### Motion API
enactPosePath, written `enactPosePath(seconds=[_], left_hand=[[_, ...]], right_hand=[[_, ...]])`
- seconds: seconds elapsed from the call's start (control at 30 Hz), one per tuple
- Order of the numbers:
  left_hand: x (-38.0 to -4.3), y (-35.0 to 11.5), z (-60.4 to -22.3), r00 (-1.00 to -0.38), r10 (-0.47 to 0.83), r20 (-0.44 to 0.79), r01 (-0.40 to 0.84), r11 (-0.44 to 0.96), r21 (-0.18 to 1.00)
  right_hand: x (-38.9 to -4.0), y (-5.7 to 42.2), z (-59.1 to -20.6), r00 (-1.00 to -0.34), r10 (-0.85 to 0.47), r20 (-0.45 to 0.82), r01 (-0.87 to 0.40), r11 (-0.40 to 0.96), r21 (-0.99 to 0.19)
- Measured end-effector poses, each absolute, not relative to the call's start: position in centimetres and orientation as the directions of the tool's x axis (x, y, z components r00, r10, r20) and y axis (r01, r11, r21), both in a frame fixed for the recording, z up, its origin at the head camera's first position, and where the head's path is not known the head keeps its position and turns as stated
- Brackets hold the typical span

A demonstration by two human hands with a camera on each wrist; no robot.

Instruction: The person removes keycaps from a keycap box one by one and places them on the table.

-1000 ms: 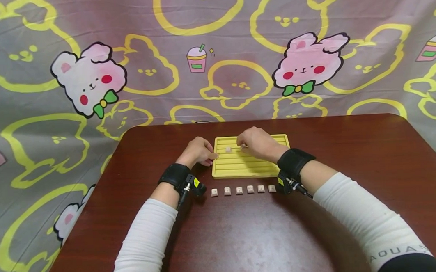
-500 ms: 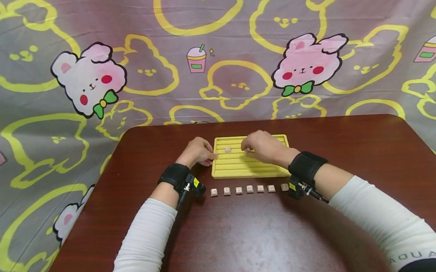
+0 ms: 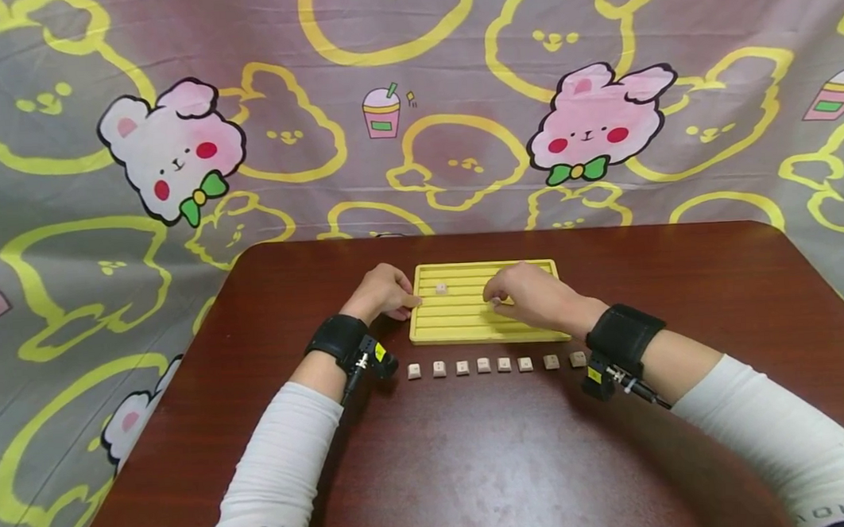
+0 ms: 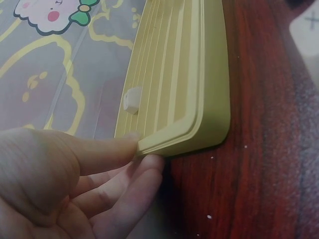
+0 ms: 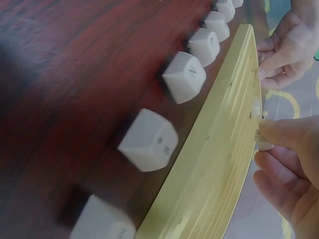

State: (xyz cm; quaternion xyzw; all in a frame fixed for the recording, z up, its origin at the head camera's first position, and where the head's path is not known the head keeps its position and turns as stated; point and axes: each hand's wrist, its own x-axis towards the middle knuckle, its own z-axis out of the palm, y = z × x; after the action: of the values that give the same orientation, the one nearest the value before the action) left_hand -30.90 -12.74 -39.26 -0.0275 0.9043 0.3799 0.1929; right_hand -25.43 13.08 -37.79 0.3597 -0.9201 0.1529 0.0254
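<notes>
A yellow ridged tray [image 3: 461, 322] lies on the table. My left hand [image 3: 384, 292] grips its left edge, thumb on the rim and fingers against the outside, as the left wrist view shows. One white keycap [image 3: 441, 289] sits on a ridge near the tray's upper left; the left wrist view also has this keycap [image 4: 132, 100]. Over the right half of the tray, my right hand [image 3: 533, 295] pinches another white keycap [image 5: 264, 144] between thumb and fingers. Whether that keycap touches a ridge I cannot tell.
In front of the tray, several white keycaps [image 3: 483, 365] stand in a spaced row on the dark red-brown table [image 3: 475, 452]. Those near the right wrist camera bear dark printed marks. A patterned cloth [image 3: 455, 79] hangs behind the table's far edge.
My right hand has moved rightward and slightly nearer over the tray, still pinching the keycap. Its wrist has uncovered more of the row's right end. The left hand holds its place.
</notes>
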Motion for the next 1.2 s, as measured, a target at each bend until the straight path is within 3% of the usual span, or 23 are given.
enactPosePath(seconds=[0.33,0.9,1.2], left_hand=[[-30.7,-12.7,-38.9,-0.920,0.098,-0.380,-0.201,0.715,0.669],[-30.7,-12.7,-38.7,-0.918,0.098,-0.383,-0.198,0.725,0.660],[-30.9,-12.4,-39.0,-0.920,0.076,-0.384,-0.209,0.734,0.646]], right_hand=[[-24.3,14.6,-37.9,-0.722,-0.661,0.203,-0.691,0.675,-0.260],[-21.2,18.4,-37.8,-0.799,-0.580,0.159,-0.599,0.745,-0.293],[-20.1,19.9,-37.8,-0.776,-0.597,0.204,-0.630,0.723,-0.284]])
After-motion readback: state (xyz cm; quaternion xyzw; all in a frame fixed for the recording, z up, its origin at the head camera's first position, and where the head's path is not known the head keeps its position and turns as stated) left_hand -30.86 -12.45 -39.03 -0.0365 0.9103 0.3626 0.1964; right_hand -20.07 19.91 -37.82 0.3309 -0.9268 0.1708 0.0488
